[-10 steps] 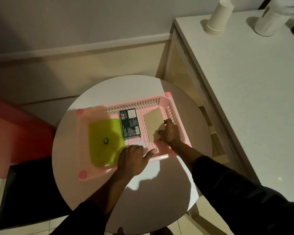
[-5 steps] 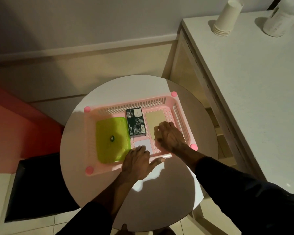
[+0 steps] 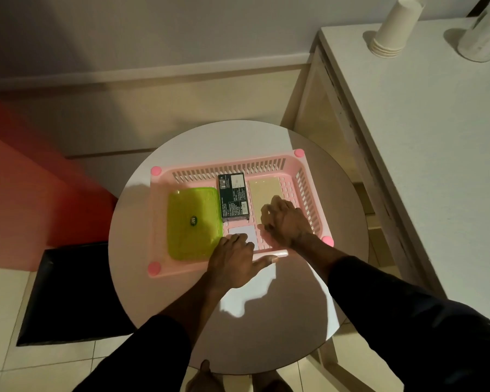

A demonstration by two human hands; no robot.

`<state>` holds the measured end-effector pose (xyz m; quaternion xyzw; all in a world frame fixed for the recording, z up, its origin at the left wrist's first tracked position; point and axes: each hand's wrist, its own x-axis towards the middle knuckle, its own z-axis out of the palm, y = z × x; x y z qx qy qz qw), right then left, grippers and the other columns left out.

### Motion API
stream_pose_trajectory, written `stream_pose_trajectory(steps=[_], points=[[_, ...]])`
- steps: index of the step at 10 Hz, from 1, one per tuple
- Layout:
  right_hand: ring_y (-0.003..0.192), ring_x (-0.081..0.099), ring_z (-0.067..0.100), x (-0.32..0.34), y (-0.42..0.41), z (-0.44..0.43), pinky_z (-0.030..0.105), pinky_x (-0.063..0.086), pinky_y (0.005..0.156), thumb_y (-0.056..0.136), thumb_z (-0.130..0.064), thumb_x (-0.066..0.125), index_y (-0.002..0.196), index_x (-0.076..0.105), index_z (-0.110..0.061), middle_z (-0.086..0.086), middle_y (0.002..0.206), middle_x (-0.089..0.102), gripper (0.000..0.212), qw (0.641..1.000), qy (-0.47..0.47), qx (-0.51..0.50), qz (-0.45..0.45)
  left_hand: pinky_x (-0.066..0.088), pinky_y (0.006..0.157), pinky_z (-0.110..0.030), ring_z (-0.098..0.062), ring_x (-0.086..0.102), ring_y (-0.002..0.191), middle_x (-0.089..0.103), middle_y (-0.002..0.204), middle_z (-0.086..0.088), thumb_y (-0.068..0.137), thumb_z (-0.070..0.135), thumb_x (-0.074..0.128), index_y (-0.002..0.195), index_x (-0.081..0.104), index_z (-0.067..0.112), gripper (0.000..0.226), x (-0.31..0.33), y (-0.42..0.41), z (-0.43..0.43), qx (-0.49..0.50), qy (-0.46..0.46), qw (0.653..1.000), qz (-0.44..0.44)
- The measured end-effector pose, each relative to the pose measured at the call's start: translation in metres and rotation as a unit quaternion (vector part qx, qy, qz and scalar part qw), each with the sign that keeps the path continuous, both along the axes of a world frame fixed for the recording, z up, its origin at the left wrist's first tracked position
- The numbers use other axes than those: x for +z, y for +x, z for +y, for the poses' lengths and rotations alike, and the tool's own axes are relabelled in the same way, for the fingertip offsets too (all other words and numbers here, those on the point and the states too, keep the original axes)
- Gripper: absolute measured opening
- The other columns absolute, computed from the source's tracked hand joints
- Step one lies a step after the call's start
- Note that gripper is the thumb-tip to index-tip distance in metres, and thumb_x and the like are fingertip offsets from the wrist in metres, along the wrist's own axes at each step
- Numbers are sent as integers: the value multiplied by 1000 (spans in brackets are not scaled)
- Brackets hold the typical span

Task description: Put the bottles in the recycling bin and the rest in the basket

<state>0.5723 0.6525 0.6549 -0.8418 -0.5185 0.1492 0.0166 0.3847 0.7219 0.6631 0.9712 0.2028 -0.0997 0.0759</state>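
A pink slotted basket (image 3: 227, 165) stands on a round white table (image 3: 266, 329). Inside it lie a green lidded box (image 3: 193, 222) on the left, a dark printed box (image 3: 234, 196) in the middle, a flat beige piece (image 3: 265, 190) on the right and a small white card (image 3: 245, 232) near the front. My right hand (image 3: 286, 222) rests palm down on the beige piece, fingers spread. My left hand (image 3: 232, 264) drapes over the basket's near rim, fingertips on the white card, thumb stretched along the rim. No bottle is in view.
A black bin (image 3: 68, 292) sits on the tiled floor left of the table. A white counter (image 3: 422, 137) stands close on the right, with a stack of paper cups (image 3: 393, 26) and a white container (image 3: 484, 32) at its back. A wall runs behind.
The beige piece, held tilted by my right hand a second ago, now lies flat in the basket under that hand. My left hand stays on the near rim.
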Motion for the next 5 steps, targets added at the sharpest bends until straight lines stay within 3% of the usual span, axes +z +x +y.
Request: stream_pose_trajectory(steps=[2,3,5], points=[[109,66,38,-1,-14,-15,55,53,99,94,-49,62,127,61,-9,16,125,69,51,991,94,-92,-6,48,90,-42,-29,63,110,70,122,-10,97,85,13,107,73,13,95,-4,2,-2,-3,8,1000,-6],[106,68,38,5,-21,-21,54,53,98,95,-52,55,125,63,-9,15,122,72,53,984,139,-107,-16,49,91,-44,-31,62,112,68,125,-13,97,85,11,111,72,10,97,-2,1,-3,0,14,1000,-2],[108,69,37,12,-39,-40,54,52,100,99,-57,37,124,65,-8,14,122,72,62,966,227,-121,-20,50,103,-48,-39,56,127,58,141,-23,98,78,33,125,62,4,84,2,-10,-8,14,20,999,-29]])
